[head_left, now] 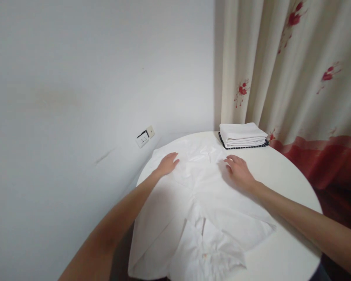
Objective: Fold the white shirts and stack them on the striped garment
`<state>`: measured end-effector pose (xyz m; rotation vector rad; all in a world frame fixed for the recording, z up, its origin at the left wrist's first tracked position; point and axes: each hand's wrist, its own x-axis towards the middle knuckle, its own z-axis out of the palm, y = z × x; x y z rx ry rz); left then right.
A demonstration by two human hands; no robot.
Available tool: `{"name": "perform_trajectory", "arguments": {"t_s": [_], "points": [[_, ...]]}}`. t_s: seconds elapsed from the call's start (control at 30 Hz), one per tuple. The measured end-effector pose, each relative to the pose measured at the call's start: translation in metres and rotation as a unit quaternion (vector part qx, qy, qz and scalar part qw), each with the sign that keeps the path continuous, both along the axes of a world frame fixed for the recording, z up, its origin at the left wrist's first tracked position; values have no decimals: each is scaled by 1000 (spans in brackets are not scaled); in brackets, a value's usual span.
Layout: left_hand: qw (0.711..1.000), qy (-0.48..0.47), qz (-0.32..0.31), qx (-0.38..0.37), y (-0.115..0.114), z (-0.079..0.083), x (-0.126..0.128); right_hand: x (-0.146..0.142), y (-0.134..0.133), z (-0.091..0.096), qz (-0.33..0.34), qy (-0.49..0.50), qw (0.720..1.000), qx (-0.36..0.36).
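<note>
A white garment (pixel 193 195) lies spread over the round table, wrinkled along its middle. Its near part is bunched in loose folds, and one lower corner flares out to the right. I cannot make out its exact cut. My left hand (pixel 168 164) rests at the garment's upper left, fingers stretched forward and thumb apart. On the opposite side, my right hand (pixel 238 169) is at the upper right edge of the cloth, its fingers loosely bent and apart from the thumb. Neither hand shows cloth pinched in it.
The round white table (pixel 292 195) stands against a pale wall (pixel 105 78) with a socket (pixel 142 139). A folded stack of white cloth (pixel 242 134) sits on a dark-edged mat (pixel 245 147) at the back right. A flowered curtain (pixel 280 78) hangs behind.
</note>
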<state>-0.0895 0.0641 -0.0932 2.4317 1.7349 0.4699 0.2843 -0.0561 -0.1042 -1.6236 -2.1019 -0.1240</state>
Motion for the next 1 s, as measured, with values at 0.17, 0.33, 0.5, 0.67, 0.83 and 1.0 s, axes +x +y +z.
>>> {"name": "perform_trajectory", "arguments": {"t_s": [0.17, 0.33, 0.5, 0.67, 0.83, 1.0], "points": [[993, 82, -65, -55, -26, -26, 37, -29, -16, -13, 116, -60, 990, -60], [986, 148, 32, -73, -21, -15, -9, 2, -11, -24, 103, -99, 984, -104], [978, 155, 115, -82, -17, 4, -51, 48, -12, -29, 90, -101, 983, -122], [983, 144, 89, -63, -49, 20, -43, 73, -7, -22, 60, -83, 989, -102], [982, 123, -138, -45, -136, 24, 19, 24, -13, 4, 117, -65, 989, -59], [961, 89, -253, -72, -210, 2, 70, -41, -51, -2, 258, -55, 961, -80]]}}
